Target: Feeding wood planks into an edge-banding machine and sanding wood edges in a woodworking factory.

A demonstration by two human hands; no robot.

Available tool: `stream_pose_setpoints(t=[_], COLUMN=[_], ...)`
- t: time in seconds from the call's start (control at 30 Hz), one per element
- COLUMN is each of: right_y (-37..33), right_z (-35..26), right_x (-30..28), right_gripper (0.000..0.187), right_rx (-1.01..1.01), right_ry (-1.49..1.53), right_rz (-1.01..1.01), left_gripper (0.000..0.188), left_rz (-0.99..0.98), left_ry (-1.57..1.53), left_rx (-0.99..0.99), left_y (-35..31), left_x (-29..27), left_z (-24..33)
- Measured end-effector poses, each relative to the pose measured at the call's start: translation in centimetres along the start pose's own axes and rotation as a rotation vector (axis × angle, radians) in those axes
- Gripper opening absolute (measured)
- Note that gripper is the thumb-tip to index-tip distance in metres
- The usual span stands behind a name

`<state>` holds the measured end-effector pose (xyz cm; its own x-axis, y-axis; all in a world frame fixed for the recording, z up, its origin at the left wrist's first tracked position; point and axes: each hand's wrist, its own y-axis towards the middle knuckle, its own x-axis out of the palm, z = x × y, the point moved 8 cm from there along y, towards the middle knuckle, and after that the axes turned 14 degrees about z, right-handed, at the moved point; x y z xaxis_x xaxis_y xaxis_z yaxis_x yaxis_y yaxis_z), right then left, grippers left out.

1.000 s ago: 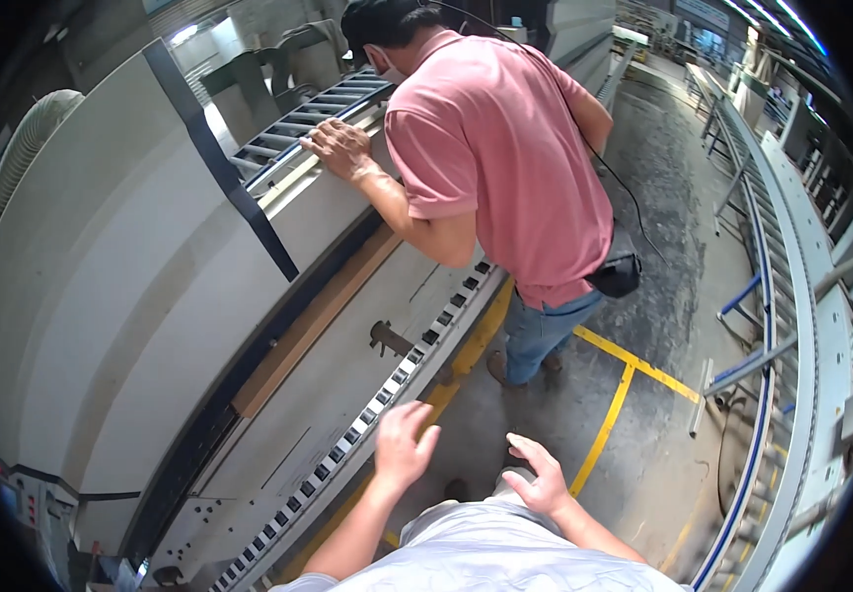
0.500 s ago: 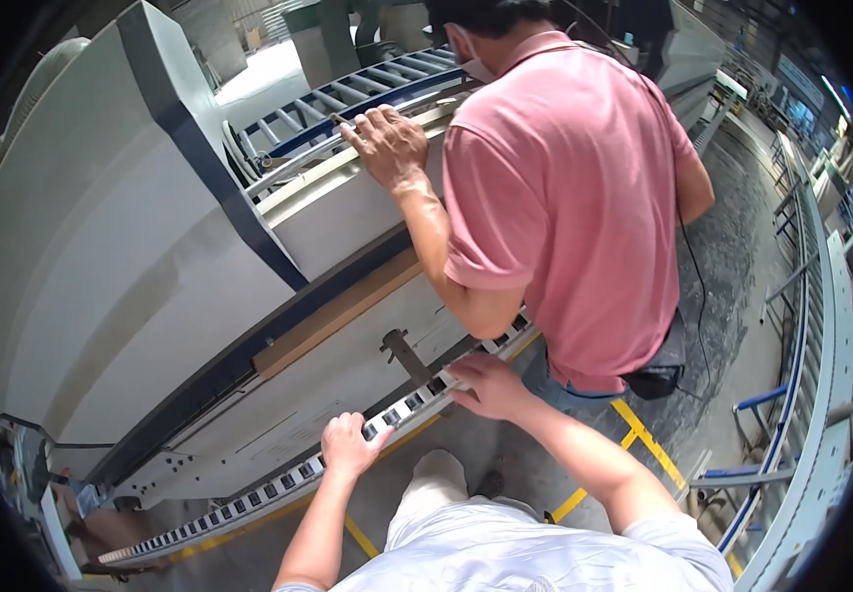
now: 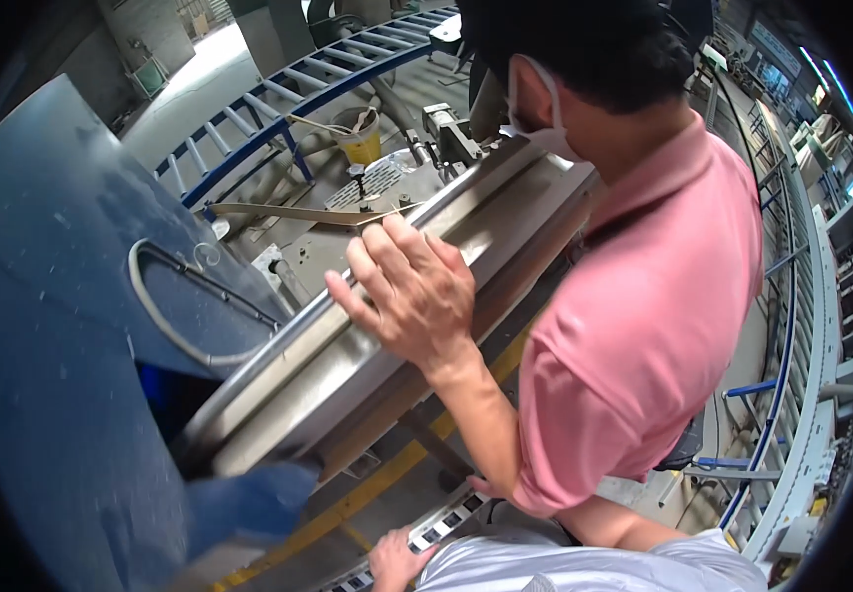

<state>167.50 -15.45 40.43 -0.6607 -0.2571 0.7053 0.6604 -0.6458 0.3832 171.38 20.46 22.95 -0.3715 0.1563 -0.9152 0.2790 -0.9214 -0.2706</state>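
Along the bottom of the view runs a long narrow pale roller rail [image 3: 433,530] with a row of dark squares. My left hand [image 3: 397,560] is wrapped over it with the fingers curled. Only a sliver of my right hand [image 3: 482,485] shows at the rail farther up; the co-worker's elbow covers the rest, so its fingers are hidden. In front of me a co-worker in a pink shirt [image 3: 633,316] bends toward the machine. The co-worker's left hand [image 3: 411,291] is spread over the machine's long metal beam [image 3: 347,380].
A big blue machine cover [image 3: 61,335] fills the left, with a looped hose [image 3: 145,296] on it. Beyond the beam stand a yellow bucket [image 3: 360,148] and a blue-framed roller conveyor [image 3: 308,79]. Another conveyor [image 3: 806,474] curves along the right. Yellow floor lines [image 3: 347,505] show below.
My view has tilted up and moved closer to the machine, showing its far side. My hands now sit lower in view, still at the rail, and the co-worker's elbow now hides most of my right hand.
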Motion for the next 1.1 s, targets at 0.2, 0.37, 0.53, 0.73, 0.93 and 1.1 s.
stream_pose_setpoints(t=[0.2,0.37,0.53,0.73,0.93,1.1], right_y=[3.9,4.5,4.7,4.1,3.9,4.1], right_z=[3.5,3.2,3.4,3.9,3.9,3.8], right_x=[1.9,2.7,1.9,2.2,2.6,3.1], right_gripper=[0.048,0.047,0.046,0.045,0.044,0.044], right_rx=[-0.119,-0.173,-0.184,-0.213,-0.28,-0.338], right_ry=[-0.787,-0.941,-1.036,-1.17,-1.329,-1.459], right_rz=[0.105,0.133,0.134,0.117,0.087,0.06], left_gripper=[0.061,0.064,0.057,0.052,0.054,0.053], left_rz=[0.144,0.203,0.205,0.033,0.189,0.03], left_ry=[0.01,0.082,0.117,0.078,0.115,0.076], left_rx=[0.074,0.225,0.163,0.075,0.179,0.084], left_y=[-2.4,-2.7,-2.3,-1.6,-1.8,-1.5], left_x=[4.7,6.1,5.3,5.1,3.8,4.6], left_z=[-3.6,-3.5,-3.3,-3.5,-2.5,-3.2])
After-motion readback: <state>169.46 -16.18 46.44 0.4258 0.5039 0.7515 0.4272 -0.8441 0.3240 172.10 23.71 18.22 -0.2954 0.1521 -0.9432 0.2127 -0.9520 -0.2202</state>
